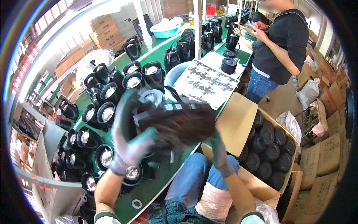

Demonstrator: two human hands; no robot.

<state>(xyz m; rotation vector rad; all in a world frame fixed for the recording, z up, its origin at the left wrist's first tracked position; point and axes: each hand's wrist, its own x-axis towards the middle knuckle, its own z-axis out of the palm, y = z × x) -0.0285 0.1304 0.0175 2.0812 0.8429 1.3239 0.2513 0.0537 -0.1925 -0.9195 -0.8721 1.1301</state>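
Both my hands wear grey and green gloves. Between them, over the near edge of the green table (125,204), is a bulky black object (175,128), so smeared by motion that its kind is unclear. My left hand (130,143) grips its left end, with the thumb across the front. At its right end, my right hand (219,153) is closed around the lower corner, its fingers partly hidden. Just behind the object lies a round grey lid-like piece (152,98). Black mugs (106,112) with shiny metal-looking insides crowd the table beside my left hand.
An opened cardboard box (233,121) full of round black lids (267,134) stands at my right. Beyond lie a patterned sheet (205,82), a stack of black discs (228,65) and a blue basin (166,31). A person in black (285,44) stands at the far right.
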